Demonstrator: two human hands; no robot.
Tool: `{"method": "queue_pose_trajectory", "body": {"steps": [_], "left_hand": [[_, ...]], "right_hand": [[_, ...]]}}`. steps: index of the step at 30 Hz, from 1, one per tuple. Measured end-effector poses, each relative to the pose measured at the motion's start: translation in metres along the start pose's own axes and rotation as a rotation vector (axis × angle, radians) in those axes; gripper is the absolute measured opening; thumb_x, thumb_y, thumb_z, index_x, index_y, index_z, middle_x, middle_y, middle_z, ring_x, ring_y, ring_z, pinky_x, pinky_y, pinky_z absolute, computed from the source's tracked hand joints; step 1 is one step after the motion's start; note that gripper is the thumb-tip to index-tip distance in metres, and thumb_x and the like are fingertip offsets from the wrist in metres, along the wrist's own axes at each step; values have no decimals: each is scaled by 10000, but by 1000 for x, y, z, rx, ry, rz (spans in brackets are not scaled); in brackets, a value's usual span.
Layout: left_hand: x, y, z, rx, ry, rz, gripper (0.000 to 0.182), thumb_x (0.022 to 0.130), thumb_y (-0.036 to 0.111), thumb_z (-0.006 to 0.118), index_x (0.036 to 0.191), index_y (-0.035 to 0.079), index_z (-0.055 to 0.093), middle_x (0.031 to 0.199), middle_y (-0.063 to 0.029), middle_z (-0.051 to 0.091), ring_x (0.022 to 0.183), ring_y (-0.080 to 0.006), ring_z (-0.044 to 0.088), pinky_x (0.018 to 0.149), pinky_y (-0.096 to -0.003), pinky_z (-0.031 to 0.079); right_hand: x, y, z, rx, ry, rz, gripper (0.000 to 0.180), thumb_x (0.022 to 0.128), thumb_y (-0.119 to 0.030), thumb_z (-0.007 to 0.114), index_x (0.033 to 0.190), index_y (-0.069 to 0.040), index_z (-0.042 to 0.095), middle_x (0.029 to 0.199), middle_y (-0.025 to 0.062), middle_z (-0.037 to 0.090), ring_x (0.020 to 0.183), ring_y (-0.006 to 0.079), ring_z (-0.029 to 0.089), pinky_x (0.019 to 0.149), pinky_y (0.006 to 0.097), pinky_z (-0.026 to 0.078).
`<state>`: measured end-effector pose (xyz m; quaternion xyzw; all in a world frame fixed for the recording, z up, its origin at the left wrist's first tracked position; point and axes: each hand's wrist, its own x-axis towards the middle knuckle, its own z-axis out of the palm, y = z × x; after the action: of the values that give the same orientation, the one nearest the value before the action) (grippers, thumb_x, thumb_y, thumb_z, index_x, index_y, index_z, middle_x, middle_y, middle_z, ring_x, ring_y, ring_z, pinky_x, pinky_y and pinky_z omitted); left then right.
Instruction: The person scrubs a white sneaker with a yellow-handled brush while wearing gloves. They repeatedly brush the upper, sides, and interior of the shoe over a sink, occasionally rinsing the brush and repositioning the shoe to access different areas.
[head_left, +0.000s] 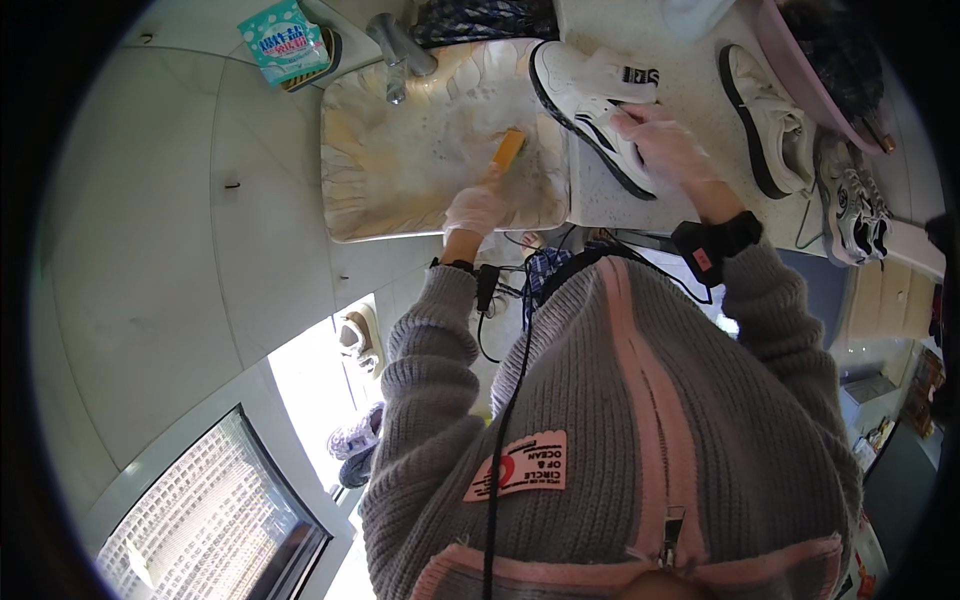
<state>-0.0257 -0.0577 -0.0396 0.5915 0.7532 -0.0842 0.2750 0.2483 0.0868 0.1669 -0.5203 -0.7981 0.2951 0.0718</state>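
Note:
My left hand (476, 208), in a thin clear glove, grips a yellow-handled brush (508, 151) over the washbasin (442, 142); its bristles are mostly hidden. My right hand (664, 142), gloved too, holds a white sneaker (592, 112) with a black-edged sole at the basin's right edge. The sneaker lies tilted, its side facing up, and its tongue (637, 79) sticks out. A metal faucet (401, 49) stands at the basin's back left.
Another white shoe (769, 124) and gray-white sneakers (851, 199) lie on the right counter beside a pink basin (802, 75) of dark cloth. A teal packet (283, 43) rests back left. Plaid cloth (484, 19) lies behind the washbasin. Black cables (529, 300) hang before my body.

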Motion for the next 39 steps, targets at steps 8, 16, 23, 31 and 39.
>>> {"method": "queue_pose_trajectory", "body": {"steps": [8,16,23,31,39], "left_hand": [[-41,5,-47,-172,-83,-261,421,979,339,373,1275,110,566,1160,-242,637,1100,-411,605,926,-496,482],[-52,13,-52,-93,-71,-133,413,989,325,363,1146,75,652,1098,-217,670,1053,-399,629,903,-479,498],[-52,30,-64,-200,37,-311,388,989,313,379,1098,90,676,1063,-209,682,1024,-379,648,879,-468,514],[-41,24,-42,47,95,-11,389,999,225,380,1138,-11,656,990,-198,695,936,-367,674,793,-449,541],[-23,24,-35,-20,-38,12,445,996,291,350,1313,46,543,1083,-210,669,1019,-370,637,866,-442,511]], "right_hand": [[-5,-13,-14,88,-271,-17,418,948,-379,574,1154,-18,628,1038,174,671,971,293,626,854,377,463],[-46,6,-46,-335,-236,-407,387,820,-299,710,1095,-33,646,882,187,658,932,360,611,851,444,457],[-29,17,-36,-413,-219,-532,257,798,-256,724,905,-24,700,764,183,619,802,351,612,824,458,454],[-38,21,-54,-376,52,-399,245,875,-247,655,892,-4,683,708,198,599,704,347,611,724,439,467],[-29,39,-40,-340,-11,-299,343,901,-356,630,956,-19,655,720,207,599,687,370,606,653,482,462]]}}
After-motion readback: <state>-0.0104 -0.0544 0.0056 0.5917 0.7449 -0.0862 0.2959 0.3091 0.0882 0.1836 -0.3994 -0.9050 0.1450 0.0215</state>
